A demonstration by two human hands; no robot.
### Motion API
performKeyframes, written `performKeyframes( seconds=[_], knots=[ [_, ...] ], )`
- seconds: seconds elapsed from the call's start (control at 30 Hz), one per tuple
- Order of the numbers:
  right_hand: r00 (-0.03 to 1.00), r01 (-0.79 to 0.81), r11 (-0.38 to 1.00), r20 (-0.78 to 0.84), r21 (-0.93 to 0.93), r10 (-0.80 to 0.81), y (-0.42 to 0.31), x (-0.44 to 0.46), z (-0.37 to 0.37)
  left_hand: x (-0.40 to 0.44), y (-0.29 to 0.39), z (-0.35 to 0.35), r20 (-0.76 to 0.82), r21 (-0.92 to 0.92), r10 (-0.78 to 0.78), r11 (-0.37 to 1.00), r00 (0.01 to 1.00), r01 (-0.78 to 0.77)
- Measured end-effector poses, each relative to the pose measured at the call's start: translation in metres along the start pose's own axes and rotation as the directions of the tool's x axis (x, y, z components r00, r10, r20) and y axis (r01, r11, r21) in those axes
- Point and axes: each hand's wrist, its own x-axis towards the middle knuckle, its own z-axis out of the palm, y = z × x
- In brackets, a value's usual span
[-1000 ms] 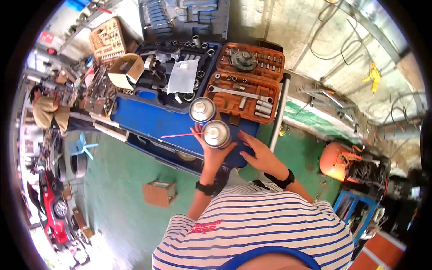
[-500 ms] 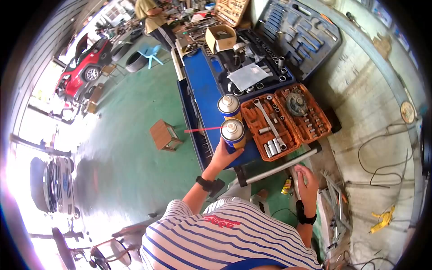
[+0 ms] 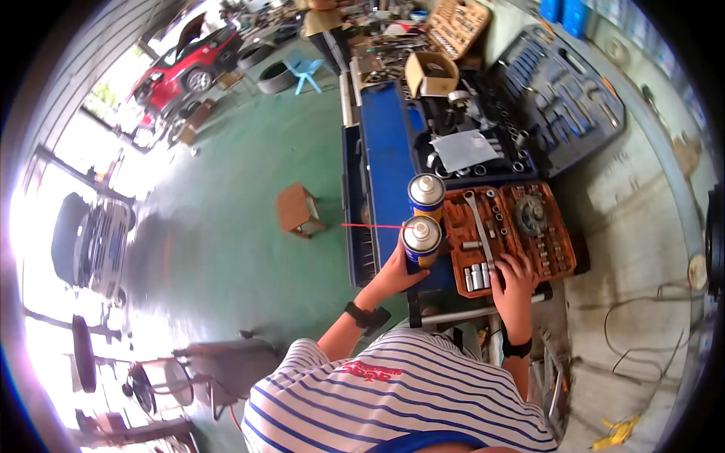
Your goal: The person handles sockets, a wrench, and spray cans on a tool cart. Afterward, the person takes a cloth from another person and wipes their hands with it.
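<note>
Left hand [image 3: 396,273] curled around the nearer spray can [image 3: 421,237], a second spray can [image 3: 427,193] just beyond it on the blue surface [image 3: 387,143]; right hand [image 3: 516,291] over the orange socket case [image 3: 455,226], fingers bent by the long wrench [image 3: 481,226], grip impossible to tell! Wooden stool [image 3: 294,208] on green floor [image 3: 226,260], red car [image 3: 185,74] beyond. Half a second ago, that right hand was clear of the case.
</note>
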Motion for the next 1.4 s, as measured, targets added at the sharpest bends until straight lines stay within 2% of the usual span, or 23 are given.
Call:
performKeyframes(
  seconds=[0.07, 0.13, 0.17, 0.2, 0.23, 0.27, 0.33, 0.4, 0.43, 0.5, 0.53, 0.57, 0.6, 0.63, 0.67, 0.73, 0.77, 0.83, 0.97, 1.1, 1.27, 1.4],
  knots=[
    [0.999, 0.031, 1.000, 0.022, 0.004, -0.031, 0.000, 0.006, -0.004, -0.006, 0.010, 0.006, -0.047, 0.065, 0.032, 0.998, 0.998, -0.029],
    [0.997, 0.049, 0.998, 0.059, 0.031, -0.051, 0.005, 0.012, -0.005, -0.009, 0.020, 0.007, -0.084, 0.014, -0.029, 0.999, 0.996, 0.030],
    [0.991, 0.118, 0.984, 0.046, 0.134, -0.125, 0.016, 0.015, 0.003, -0.011, 0.023, 0.007, -0.098, 0.017, -0.047, 0.999, 0.994, 0.049],
    [0.989, 0.137, 0.986, 0.052, 0.096, -0.142, 0.015, 0.014, 0.003, -0.013, 0.025, 0.008, -0.110, 0.017, -0.067, 0.997, 0.992, 0.069],
    [0.985, 0.155, 0.984, 0.064, 0.084, -0.161, 0.016, 0.013, 0.002, -0.016, 0.027, 0.006, -0.128, 0.070, -0.050, 0.996, 0.991, 0.059],
    [0.982, 0.174, 0.982, 0.068, 0.069, -0.178, 0.017, 0.015, 0.000, -0.024, 0.028, 0.008, -0.205, 0.257, 0.011, 0.965, 0.979, 0.043],
    [0.975, 0.200, 0.976, 0.078, 0.084, -0.207, 0.019, 0.018, -0.004, -0.043, 0.040, 0.011, -0.371, 0.467, 0.078, 0.877, 0.925, 0.114],
    [0.969, 0.224, 0.968, 0.079, 0.114, -0.234, 0.024, 0.020, -0.005, -0.055, 0.051, 0.017, -0.566, 0.461, 0.124, 0.868, 0.815, 0.187],
    [0.969, 0.223, 0.966, 0.075, 0.128, -0.234, 0.026, 0.022, -0.003, -0.058, 0.058, 0.021, -0.557, 0.467, 0.135, 0.867, 0.819, 0.174],
    [0.967, 0.240, 0.960, 0.057, 0.141, -0.250, 0.032, 0.024, 0.004, -0.060, 0.075, 0.023, -0.629, 0.330, 0.081, 0.928, 0.773, 0.171],
    [0.970, 0.235, 0.963, 0.036, 0.134, -0.242, 0.029, 0.026, 0.008, -0.052, 0.087, 0.023, -0.603, 0.349, 0.098, 0.925, 0.791, 0.151],
    [0.973, 0.222, 0.961, 0.019, 0.166, -0.228, 0.029, 0.027, 0.011, -0.046, 0.097, 0.029, -0.465, 0.489, 0.282, 0.872, 0.839, -0.022],
    [0.976, 0.211, 0.958, 0.005, 0.196, -0.217, 0.030, 0.028, 0.011, -0.041, 0.106, 0.036, -0.303, 0.590, 0.446, 0.781, 0.842, -0.202],
    [0.979, 0.201, 0.961, 0.007, 0.190, -0.206, 0.030, 0.028, 0.010, -0.030, 0.113, 0.044, -0.214, 0.567, 0.490, 0.767, 0.845, -0.301],
    [0.979, 0.188, 0.959, 0.032, 0.212, -0.199, 0.031, 0.028, 0.009, -0.022, 0.119, 0.053, -0.116, 0.524, 0.433, 0.792, 0.894, -0.315],
    [0.983, 0.165, 0.960, 0.047, 0.228, -0.180, 0.032, 0.029, 0.008, 0.001, 0.121, 0.073, -0.053, 0.433, 0.482, 0.800, 0.874, -0.415],
    [0.983, 0.174, 0.951, 0.014, 0.256, -0.184, 0.033, 0.029, 0.009, 0.007, 0.118, 0.080, -0.038, 0.428, 0.492, 0.795, 0.870, -0.430],
    [0.989, 0.147, 0.940, -0.015, 0.307, -0.150, 0.035, 0.029, 0.013, 0.018, 0.109, 0.091, 0.112, 0.479, 0.432, 0.766, 0.895, -0.430],
    [0.992, 0.130, 0.919, -0.048, 0.372, -0.121, 0.030, 0.031, 0.006, 0.028, 0.106, 0.091, 0.151, 0.478, 0.371, 0.784, 0.916, -0.396],
    [0.995, 0.095, 0.901, -0.051, 0.423, -0.081, 0.031, 0.031, 0.006, 0.033, 0.103, 0.086, 0.208, 0.486, 0.395, 0.753, 0.895, -0.445],
    [0.996, 0.065, 0.878, 0.020, 0.474, -0.085, 0.031, 0.031, -0.002, 0.030, 0.108, 0.086, 0.239, 0.507, 0.409, 0.720, 0.880, -0.473],
    [0.997, 0.063, 0.874, 0.018, 0.482, -0.081, 0.032, 0.029, -0.001, 0.023, 0.106, 0.093, 0.164, 0.496, 0.387, 0.763, 0.908, -0.415]
  ],
)
